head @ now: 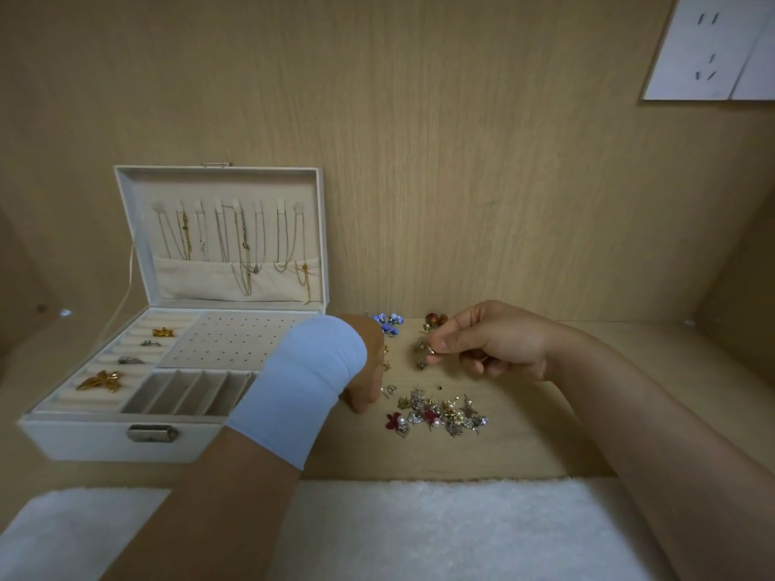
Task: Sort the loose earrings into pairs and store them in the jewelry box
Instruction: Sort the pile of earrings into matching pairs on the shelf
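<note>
right grip: thumb and forefinger pinch a small metal earring, held just over the surface; my other fingers are curled under.
left grip: back of the hand faces the camera, fingers curled down toward the surface, tips hidden. Can't tell if I'm holding anything. Small gold bits sit right at its edge.
wristband: pale blue, round my left wrist.
loose earrings: mixed heap on the surface, nearer me than both grips. Dark red flowers, pearls, silver and gold pieces, overlapping.
blue earrings: small cluster at the back by the wall, just beyond my left grip.
red earring: beside the blue ones, just beyond my right fingertips.
jewelry box: on the surface left of my left grip, lid up, clasp facing me.
necklaces: hang in a row inside the lid, ends in its pocket.
ring rolls: left side of the tray, holding gold and silver pieces.
stud panel: perforated, right of the rolls.
slots: narrow row at the front, partly behind my wrist.
towel: white, fluffy, along the near edge.
</note>
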Demonstrator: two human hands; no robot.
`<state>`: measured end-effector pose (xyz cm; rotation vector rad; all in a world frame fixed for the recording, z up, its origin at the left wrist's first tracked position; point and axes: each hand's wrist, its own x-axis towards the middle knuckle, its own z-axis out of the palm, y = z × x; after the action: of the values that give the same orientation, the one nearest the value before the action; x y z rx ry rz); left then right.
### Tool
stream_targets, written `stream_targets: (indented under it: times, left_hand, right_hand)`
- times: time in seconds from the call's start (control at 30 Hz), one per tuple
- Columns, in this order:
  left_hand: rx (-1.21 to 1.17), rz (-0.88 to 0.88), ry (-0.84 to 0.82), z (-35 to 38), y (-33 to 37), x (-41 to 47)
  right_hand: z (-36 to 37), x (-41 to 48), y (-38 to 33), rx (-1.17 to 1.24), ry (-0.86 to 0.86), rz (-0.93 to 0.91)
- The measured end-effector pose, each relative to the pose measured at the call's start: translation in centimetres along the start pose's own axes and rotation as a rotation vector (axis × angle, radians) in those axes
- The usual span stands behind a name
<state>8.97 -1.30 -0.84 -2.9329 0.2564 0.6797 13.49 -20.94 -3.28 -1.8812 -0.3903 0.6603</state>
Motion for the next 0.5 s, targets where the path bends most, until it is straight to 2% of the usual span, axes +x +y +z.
stream_targets:
  times: [0.07, 0.2, 0.3, 0.37, 0.5]
  left_hand:
    - [-0.205, 0.069, 0.063, 0.1, -1.0, 0.1]
    - [-0.832, 0.292, 0.135, -0.1, -2.5, -0.2]
    - [-1.193, 0.379, 0.145, 0.2, -2.6, 0.0]
    - [-1.367, 0.395, 0.093, 0.4, -2.2, 0.0]
    - [-1.548, 0.466, 0.015, 0.4, -1.6, 0.0]
  right_hand:
    - [0.0, 0.0, 0.0, -0.014, -0.007, -0.005]
    - [-0.2, 0.0, -0.1, -0.045, -0.026, -0.023]
    - [-0.5, -0.1, -0.2, 0.019, -0.069, -0.033]
    - [-0.5, -0.4, -0.4, 0.114, -0.101, -0.039]
    - [-0.8, -0.8, -0.7, 0.239, -0.151, -0.046]
